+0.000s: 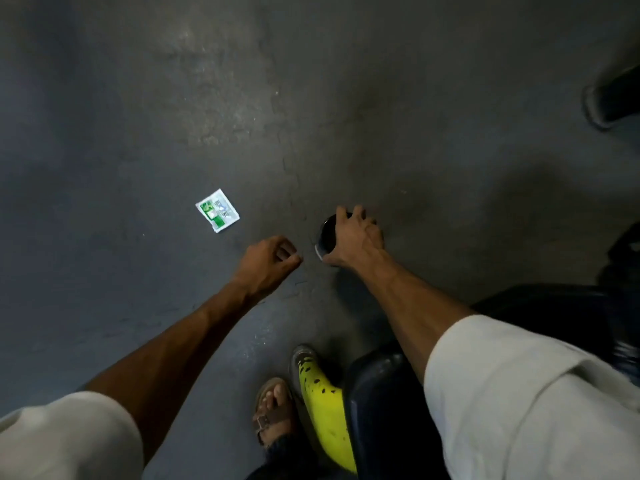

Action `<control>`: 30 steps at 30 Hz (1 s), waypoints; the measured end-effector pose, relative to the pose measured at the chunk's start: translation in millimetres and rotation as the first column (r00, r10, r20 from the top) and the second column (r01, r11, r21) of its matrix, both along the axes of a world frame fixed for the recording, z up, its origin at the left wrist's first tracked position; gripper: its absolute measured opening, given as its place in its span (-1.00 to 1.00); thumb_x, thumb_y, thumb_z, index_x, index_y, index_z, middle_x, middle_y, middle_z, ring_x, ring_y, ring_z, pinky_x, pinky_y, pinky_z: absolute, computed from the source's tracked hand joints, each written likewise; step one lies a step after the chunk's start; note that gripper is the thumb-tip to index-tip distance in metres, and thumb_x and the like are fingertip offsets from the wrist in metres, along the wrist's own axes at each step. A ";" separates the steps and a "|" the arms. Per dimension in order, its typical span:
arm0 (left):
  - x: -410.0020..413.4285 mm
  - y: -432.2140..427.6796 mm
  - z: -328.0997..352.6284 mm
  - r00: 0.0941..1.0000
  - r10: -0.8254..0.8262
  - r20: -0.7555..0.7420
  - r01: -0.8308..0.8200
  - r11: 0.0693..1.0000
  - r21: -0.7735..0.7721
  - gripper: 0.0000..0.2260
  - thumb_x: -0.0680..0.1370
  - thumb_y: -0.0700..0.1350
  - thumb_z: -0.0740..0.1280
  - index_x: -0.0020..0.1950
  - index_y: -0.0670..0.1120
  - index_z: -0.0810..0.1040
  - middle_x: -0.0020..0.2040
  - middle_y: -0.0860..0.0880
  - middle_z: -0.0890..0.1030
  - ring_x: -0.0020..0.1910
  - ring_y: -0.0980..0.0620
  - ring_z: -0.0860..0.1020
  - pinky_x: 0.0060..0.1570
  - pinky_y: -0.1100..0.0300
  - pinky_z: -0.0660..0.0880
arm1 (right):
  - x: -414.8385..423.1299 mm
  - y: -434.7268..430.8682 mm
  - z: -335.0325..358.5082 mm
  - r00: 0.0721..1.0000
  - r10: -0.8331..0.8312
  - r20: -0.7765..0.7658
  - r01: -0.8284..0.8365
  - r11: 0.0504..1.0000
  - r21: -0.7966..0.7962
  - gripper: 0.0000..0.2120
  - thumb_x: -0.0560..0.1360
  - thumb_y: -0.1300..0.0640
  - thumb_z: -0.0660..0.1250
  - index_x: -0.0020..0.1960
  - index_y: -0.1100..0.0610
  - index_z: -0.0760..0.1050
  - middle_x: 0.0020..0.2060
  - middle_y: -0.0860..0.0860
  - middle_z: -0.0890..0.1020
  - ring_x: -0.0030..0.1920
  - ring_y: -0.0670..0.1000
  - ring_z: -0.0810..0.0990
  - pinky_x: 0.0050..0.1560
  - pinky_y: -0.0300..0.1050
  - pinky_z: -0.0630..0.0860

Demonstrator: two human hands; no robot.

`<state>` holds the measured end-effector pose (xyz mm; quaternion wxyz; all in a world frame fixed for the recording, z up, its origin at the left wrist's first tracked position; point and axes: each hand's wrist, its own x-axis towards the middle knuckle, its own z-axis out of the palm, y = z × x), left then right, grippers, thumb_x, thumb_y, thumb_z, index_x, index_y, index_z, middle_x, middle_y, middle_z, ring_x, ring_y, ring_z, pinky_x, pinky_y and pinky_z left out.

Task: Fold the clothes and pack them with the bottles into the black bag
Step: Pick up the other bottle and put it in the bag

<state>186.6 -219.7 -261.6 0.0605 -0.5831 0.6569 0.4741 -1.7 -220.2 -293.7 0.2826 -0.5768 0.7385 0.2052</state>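
A dark bottle (pixel 327 237) stands on the grey floor (pixel 173 116), seen from above, with a round dark top and a pale rim. My right hand (pixel 356 237) wraps over its right side, fingers curled around it. My left hand (pixel 268 261) hovers just left of the bottle, fingers loosely curled, holding nothing that I can see. At the lower right edge lies a dark blue-black mass (pixel 381 410), possibly the bag or clothes; I cannot tell which.
A small green and white sachet (pixel 217 210) lies on the floor to the left. A yellow object with black spots (pixel 325 403) stands by my sandalled foot (pixel 273 410). A dark shoe (pixel 613 98) shows at the far right edge.
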 end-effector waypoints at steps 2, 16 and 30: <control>-3.0 1.0 48.9 0.999 0.038 -0.006 -0.038 0.999 -0.031 -0.76 0.58 0.01 0.36 0.14 -0.12 0.61 0.04 -0.05 0.67 -0.01 0.00 0.63 0.00 0.12 0.57 | -4.6 7.9 64.7 0.995 -0.050 0.081 0.054 0.997 -0.055 0.00 0.30 -0.29 0.52 0.51 0.12 0.12 0.37 0.23 0.26 0.27 0.33 0.43 0.09 0.14 0.54; -153.9 109.8 420.3 0.939 -0.275 -0.206 0.249 0.958 -0.141 -0.72 0.51 0.09 0.35 0.04 -0.08 0.63 -0.09 0.00 0.68 -0.11 0.05 0.62 -0.15 0.26 0.50 | -137.1 227.9 502.2 0.910 -0.399 0.109 0.414 0.869 -0.270 0.00 0.30 -0.36 0.41 0.54 -0.03 0.02 0.39 0.13 0.32 0.28 0.26 0.50 0.16 0.14 0.48; -460.5 211.1 411.5 0.724 -0.688 0.057 0.616 0.606 -0.504 -0.82 0.51 -0.16 0.36 0.05 -0.03 0.70 0.12 -0.06 0.69 0.19 -0.15 0.58 0.27 -0.02 0.41 | -359.4 421.0 497.8 0.828 -0.528 0.188 0.555 0.724 -0.411 -0.02 0.30 -0.38 0.36 0.59 -0.11 0.05 0.38 0.01 0.30 0.27 0.17 0.48 0.01 0.09 0.57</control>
